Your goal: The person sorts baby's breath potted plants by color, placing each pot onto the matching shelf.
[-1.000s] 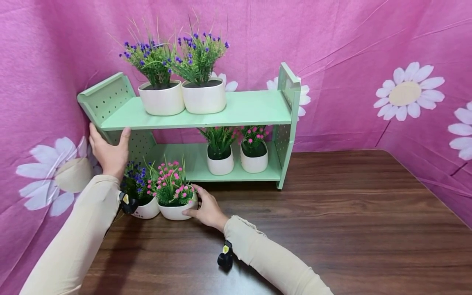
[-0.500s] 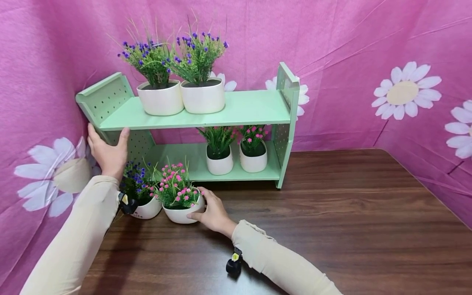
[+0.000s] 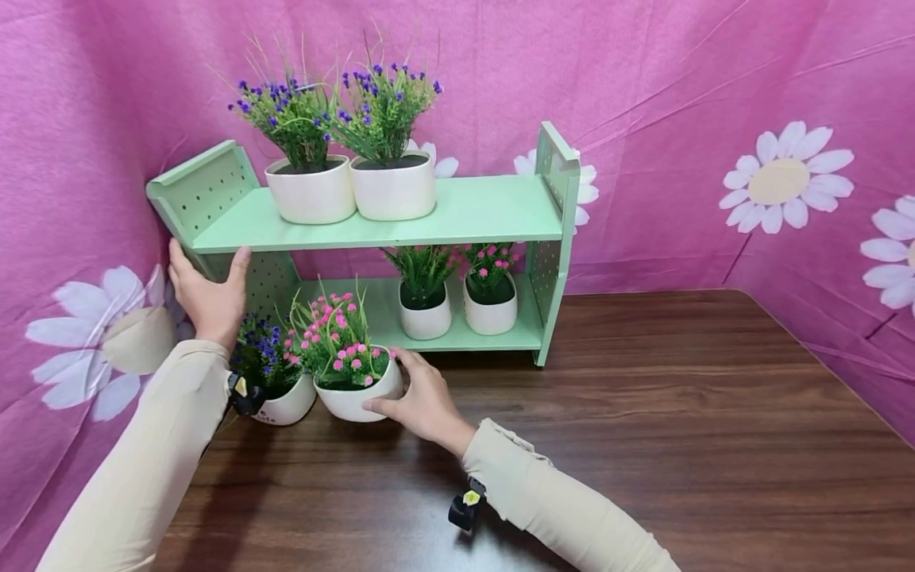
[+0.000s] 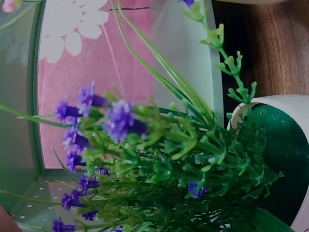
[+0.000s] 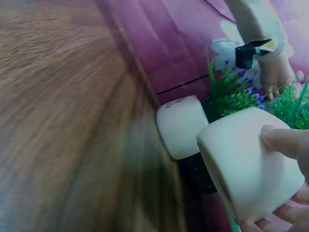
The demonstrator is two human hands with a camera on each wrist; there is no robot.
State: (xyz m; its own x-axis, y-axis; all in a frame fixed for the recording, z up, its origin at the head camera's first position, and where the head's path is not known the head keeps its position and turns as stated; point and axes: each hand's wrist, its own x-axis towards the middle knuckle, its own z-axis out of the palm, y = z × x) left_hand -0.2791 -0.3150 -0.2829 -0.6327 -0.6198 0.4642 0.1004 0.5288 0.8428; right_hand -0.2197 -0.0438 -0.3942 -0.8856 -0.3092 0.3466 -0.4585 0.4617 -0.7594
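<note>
My right hand (image 3: 426,403) grips the right end of a white pot of pink flowers (image 3: 363,395), thumb in front and fingers behind. The pot tilts and is held just above the table. Beside it on the left, a white pot of purple flowers (image 3: 289,403) stands on the table, partly hidden by my left wrist; its purple flowers (image 4: 120,121) fill the left wrist view. My left hand (image 3: 210,300) rests at the left end of the green two-tier shelf (image 3: 493,210), fingers straight along the outside, thumb spread under the upper board's front edge.
Two white pots of purple flowers (image 3: 393,188) stand on the upper board. Two smaller pots with pink flowers (image 3: 490,306) are on the lower board's right half. A pink daisy-print cloth (image 3: 658,79) hangs behind the brown wooden table (image 3: 679,413).
My right hand has drawn the pink-flower pot to the right, away from the purple one, then raised and tilted it. My left hand has stayed at the shelf.
</note>
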